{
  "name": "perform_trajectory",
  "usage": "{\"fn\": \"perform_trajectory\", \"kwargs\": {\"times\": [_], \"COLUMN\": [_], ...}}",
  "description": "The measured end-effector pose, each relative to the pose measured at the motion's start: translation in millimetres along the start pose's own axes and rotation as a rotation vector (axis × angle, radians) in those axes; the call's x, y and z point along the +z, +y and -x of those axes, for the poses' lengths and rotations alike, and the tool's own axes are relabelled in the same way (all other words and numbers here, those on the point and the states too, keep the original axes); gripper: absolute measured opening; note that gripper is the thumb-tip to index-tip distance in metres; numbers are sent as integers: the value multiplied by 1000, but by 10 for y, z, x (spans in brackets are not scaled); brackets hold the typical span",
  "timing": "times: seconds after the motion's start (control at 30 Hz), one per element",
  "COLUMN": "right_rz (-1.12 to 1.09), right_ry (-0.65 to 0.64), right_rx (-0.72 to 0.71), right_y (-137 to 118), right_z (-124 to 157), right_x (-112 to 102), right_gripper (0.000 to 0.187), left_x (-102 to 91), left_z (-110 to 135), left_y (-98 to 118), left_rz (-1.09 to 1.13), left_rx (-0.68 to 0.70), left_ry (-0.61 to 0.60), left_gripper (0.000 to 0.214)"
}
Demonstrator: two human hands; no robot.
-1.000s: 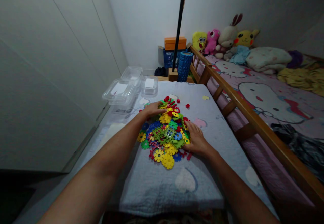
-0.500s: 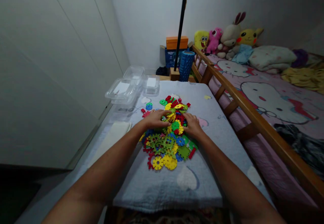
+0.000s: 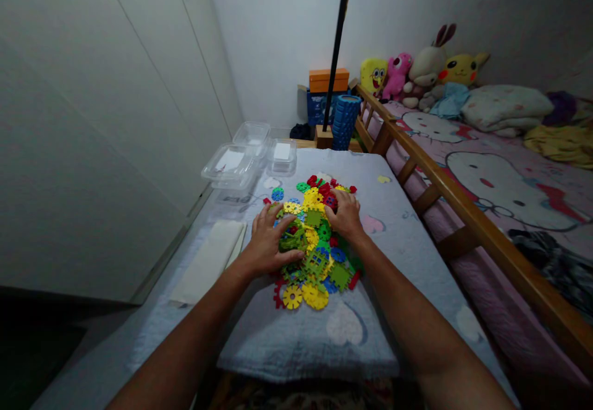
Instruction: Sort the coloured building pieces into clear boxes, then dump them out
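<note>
A heap of flat plastic building pieces point(image 3: 314, 243) in yellow, green, red and blue lies on a grey quilted cloth point(image 3: 301, 330). My left hand point(image 3: 267, 240) rests flat on the heap's left side, fingers spread over green and yellow pieces. My right hand point(image 3: 343, 213) lies on the heap's far right part, fingers stretched onto red and yellow pieces. Neither hand grips a piece. A few loose pieces point(image 3: 277, 194) lie just beyond the heap.
Clear plastic boxes point(image 3: 231, 166) stand at the cloth's far left. A white folded sheet point(image 3: 210, 259) lies left of the heap. A wooden bed rail point(image 3: 458, 212) runs along the right, with plush toys point(image 3: 417, 67) behind. A black pole point(image 3: 337, 46) rises beyond the cloth.
My left hand has drawn back toward me onto the heap's left side. My right hand moved slightly farther up the pile. The pieces have been pushed closer together.
</note>
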State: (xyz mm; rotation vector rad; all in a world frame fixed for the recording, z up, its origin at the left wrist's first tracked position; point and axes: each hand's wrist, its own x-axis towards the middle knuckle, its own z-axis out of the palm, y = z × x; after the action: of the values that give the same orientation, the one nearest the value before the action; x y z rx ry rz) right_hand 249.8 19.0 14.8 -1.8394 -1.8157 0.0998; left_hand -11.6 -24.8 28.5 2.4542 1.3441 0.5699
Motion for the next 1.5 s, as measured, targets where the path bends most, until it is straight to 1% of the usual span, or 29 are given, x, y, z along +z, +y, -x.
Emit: {"fn": "perform_trajectory", "kwargs": {"times": [0.07,0.17,0.23,0.3,0.4,0.5,0.6,0.67,0.77,0.9,0.97,1.0,1.07,1.13,1.2,1.27,1.33,1.4,1.47,1.5], "right_rz": [41,115,138,137,85,-44,-191,-264,-352,-456,-518,-548,-591,-597,-570,-528,-470,-368,-227,-157], "right_ry": [-120,-272,-310,-307,-272,-242,-211,-172,-97,-10,-15,-30,-75,-141,-218,-267,-250,-200,-183,-195], "right_rx": [-77,-106,-108,-124,-168,-211,-261,-261,-179,-2,49,52,19,-43,-119,-187,-206,-179,-150,-147], "right_y": [-73,-149,-181,-201,-209,-185,-125,-73,10,91,100,92,51,-13,-74,-103,-90,-48,-9,-1], "right_z": [7,21,35,54,98,148,185,193,187,184,205,223,274,331,374,377,323,215,72,-3], "right_x": [7,29,47,65,86,96,88,65,5,-85,-120,-134,-162,-195,-234,-272,-291,-279,-233,-200], "right_gripper": [54,61,66,66,61,57,45,34,23,22,25,26,27,26,25,24,21,23,26,30], "left_x": [36,135,215,289,369,414,438,448,464,494,508,511,507,489,458,420,377,338,311,305], "left_z": [235,508,597,608,517,359,177,56,-114,-326,-433,-485,-581,-652,-684,-670,-605,-486,-310,-203], "left_y": [-18,9,46,76,88,62,27,8,-14,-63,-102,-122,-156,-170,-160,-134,-107,-92,-87,-85], "left_rz": [26,45,50,56,71,89,88,74,64,105,151,171,197,204,188,152,113,93,95,103], "left_rx": [-30,-53,-62,-67,-71,-73,-91,-101,-100,-95,-107,-114,-128,-149,-186,-236,-270,-263,-239,-220], "left_ry": [-11,-78,-99,-109,-94,-52,-7,10,26,63,118,148,191,212,229,250,258,243,223,205], "left_gripper": [103,135,151,156,152,143,132,123,112,102,96,93,90,89,88,86,82,77,78,80]}}
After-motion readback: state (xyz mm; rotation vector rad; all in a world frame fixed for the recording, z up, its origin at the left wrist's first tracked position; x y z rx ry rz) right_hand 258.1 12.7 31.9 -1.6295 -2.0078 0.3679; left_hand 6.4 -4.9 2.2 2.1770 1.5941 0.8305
